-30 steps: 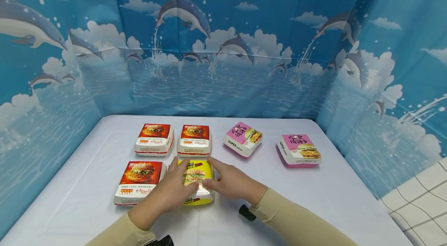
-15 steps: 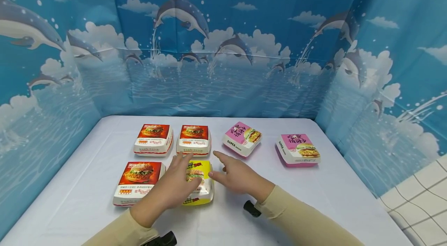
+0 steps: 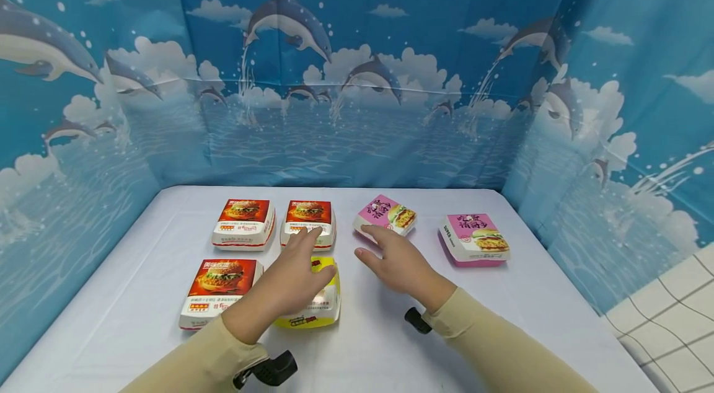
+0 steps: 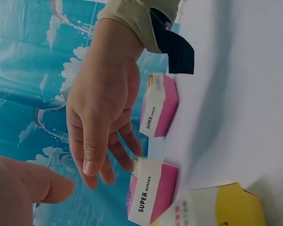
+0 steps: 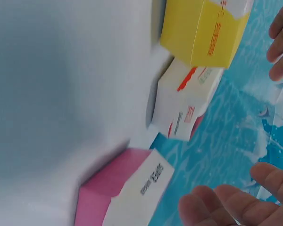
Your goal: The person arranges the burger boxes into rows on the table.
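My left hand [image 3: 292,278] hovers over the yellow burger box [image 3: 329,309], its fingers extended and holding nothing; it hides part of that box. To the right, my right hand [image 3: 401,266] is held above the table with fingers spread and nothing in them. Its fingertips overlap the near corner of the tilted pink burger box [image 3: 385,213] in the head view. The left wrist view shows the yellow box [image 4: 226,207] in front of both pink boxes. Behind the yellow box stands a red-and-white burger box [image 3: 308,219], partly covered by my left fingertips.
Another red-and-white burger box [image 3: 243,224] stands at the back left, and one more red-and-white box [image 3: 220,291] at the front left. A second pink box [image 3: 474,239] sits at the right. Dolphin-printed curtains [image 3: 346,145] enclose the white table [image 3: 530,318].
Both hands have lifted off the yellow box and moved forward. The right hand has also shifted right, towards the tilted pink box. The boxes have stayed put.
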Demonstrator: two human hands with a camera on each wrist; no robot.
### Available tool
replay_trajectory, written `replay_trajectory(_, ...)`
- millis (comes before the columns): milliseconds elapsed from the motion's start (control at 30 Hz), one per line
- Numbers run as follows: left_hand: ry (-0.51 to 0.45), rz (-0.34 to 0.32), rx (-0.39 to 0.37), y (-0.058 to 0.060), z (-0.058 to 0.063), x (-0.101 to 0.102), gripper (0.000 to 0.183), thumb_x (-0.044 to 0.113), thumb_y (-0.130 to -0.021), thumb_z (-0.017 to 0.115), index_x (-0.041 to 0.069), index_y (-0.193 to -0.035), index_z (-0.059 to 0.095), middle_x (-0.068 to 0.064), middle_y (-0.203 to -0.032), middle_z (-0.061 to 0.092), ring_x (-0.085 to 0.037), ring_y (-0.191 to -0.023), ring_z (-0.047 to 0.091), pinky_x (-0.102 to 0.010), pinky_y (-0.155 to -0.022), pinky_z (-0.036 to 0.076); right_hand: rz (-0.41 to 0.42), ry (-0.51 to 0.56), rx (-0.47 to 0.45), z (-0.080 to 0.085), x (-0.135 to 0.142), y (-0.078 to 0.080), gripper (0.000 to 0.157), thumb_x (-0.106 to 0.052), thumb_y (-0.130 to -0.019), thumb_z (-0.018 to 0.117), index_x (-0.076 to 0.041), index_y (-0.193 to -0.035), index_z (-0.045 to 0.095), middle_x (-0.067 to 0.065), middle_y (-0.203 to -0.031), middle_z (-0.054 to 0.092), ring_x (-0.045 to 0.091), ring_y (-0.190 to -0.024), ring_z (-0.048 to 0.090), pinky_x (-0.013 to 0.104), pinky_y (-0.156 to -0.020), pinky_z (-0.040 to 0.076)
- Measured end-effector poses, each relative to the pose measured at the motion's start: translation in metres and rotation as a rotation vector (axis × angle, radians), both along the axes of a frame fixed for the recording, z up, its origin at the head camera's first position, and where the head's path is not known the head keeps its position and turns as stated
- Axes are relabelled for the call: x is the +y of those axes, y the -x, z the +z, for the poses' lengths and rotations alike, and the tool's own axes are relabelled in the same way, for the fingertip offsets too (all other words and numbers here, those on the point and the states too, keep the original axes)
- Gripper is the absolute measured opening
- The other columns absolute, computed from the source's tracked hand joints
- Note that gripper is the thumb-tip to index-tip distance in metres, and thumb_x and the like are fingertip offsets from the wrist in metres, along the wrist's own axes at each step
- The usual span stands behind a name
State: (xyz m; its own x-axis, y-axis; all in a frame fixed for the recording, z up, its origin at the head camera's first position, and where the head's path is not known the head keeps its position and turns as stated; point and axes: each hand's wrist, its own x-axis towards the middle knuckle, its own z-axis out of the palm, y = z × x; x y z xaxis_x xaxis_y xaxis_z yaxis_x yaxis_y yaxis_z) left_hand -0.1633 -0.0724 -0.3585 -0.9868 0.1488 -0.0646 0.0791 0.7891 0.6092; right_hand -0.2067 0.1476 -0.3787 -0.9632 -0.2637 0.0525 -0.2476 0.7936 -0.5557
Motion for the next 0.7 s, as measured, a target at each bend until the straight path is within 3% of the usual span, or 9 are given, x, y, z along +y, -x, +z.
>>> replay_trajectory(433, 0.043, -0.054, 0.012, 0.023, 0.022, 0.024, 0.084, 0.047, -0.098, 0.069, 0.017, -0.167, 0.031, -0.013, -0.175, 0.024, -0.035, -0.163, 0.021, -0.068, -0.123, 0.03, -0.074, -0.036, 0.033, 0.004, 0.033, 0.022, 0.068, -0.043, -0.104, 0.064, -0.015, -0.161, 0.043, 0.014, -0.165, 0.045, 0.042, -0.154, 0.039, 0.063, -0.123, 0.035)
replay_trajectory(700, 0.031, -0.082, -0.005, 0.045, 0.026, 0.042, 0.083, 0.048, -0.099, 0.067, 0.014, -0.166, 0.032, -0.014, -0.173, 0.029, -0.033, -0.162, 0.026, -0.064, -0.125, 0.031, -0.096, -0.078, 0.072, 0.001, 0.048, 0.037, 0.067, -0.042, -0.105, 0.063, -0.011, -0.161, 0.043, 0.02, -0.168, 0.039, 0.046, -0.154, 0.037, 0.065, -0.123, 0.033)
